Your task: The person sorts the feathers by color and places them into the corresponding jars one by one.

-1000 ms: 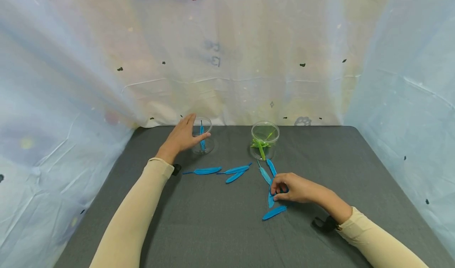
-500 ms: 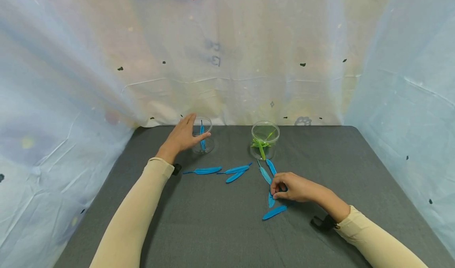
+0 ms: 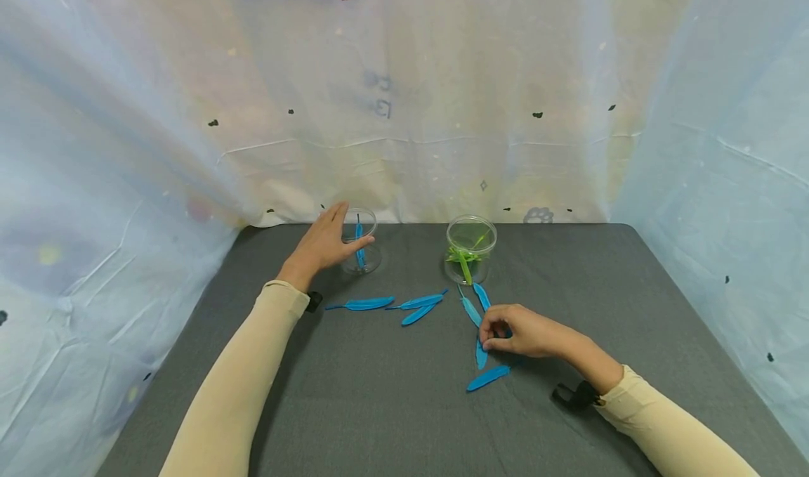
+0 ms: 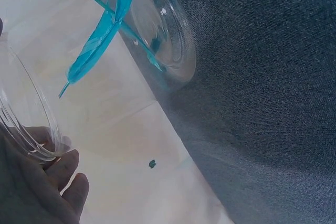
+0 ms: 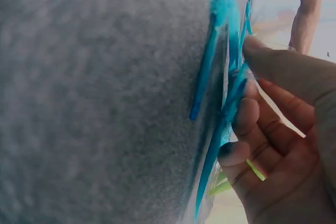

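Observation:
At the back left of the table, my left hand holds a clear round jar by its rim, thumb in front and fingers behind. Inside that jar, two blue feathers cross each other in the left wrist view. My right hand is low over the table at a bunch of blue feathers, pinching one blue feather between thumb and fingertips. Partly under those fingers lies another blue feather. A paler feather and a blue feather point away toward the back.
A second clear jar with green feathers stands at the back right. Several blue feathers lie in a row mid-table. One more feather lies nearest the front. A pale patterned curtain hangs behind the grey-covered table.
My right hand has shifted very slightly up and left, its pinch kept. The left hand and both jars stay in place.

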### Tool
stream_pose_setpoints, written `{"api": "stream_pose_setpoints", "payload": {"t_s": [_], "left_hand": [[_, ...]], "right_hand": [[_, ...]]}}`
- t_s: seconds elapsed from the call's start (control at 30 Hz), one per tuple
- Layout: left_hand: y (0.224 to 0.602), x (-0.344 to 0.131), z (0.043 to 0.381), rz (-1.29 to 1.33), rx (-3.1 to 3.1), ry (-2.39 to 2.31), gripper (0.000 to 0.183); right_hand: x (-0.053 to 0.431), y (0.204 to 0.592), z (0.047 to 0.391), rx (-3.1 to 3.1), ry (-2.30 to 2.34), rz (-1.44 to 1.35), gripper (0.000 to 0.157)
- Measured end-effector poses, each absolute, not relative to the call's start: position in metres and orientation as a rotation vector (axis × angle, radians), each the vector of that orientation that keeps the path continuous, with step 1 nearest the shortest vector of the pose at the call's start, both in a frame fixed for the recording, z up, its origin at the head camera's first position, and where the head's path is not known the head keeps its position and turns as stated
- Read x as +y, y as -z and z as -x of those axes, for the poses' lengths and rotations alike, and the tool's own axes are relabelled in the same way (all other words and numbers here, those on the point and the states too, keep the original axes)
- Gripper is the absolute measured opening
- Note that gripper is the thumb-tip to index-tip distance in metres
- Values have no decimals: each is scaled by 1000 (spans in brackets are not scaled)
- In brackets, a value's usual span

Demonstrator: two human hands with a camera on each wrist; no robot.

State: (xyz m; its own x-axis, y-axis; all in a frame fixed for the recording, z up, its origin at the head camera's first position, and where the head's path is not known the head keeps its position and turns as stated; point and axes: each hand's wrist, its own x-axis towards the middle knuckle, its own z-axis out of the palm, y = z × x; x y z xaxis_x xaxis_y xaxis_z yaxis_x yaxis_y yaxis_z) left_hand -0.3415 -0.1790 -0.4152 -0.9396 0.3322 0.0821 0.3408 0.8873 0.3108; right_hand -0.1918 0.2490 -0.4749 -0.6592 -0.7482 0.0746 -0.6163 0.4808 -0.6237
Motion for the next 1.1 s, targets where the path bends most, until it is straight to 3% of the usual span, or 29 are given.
{"api": "stream_pose_setpoints", "payload": {"t_s": [0.6, 1.1], "left_hand": [[415, -178, 340, 535, -3022, 516, 111], [416, -179, 341, 537, -3018, 531, 112]], "right_hand": [[235, 464, 202, 2424, 1416, 1290, 15], [211, 446, 210, 2346, 1630, 1174, 14]]}}
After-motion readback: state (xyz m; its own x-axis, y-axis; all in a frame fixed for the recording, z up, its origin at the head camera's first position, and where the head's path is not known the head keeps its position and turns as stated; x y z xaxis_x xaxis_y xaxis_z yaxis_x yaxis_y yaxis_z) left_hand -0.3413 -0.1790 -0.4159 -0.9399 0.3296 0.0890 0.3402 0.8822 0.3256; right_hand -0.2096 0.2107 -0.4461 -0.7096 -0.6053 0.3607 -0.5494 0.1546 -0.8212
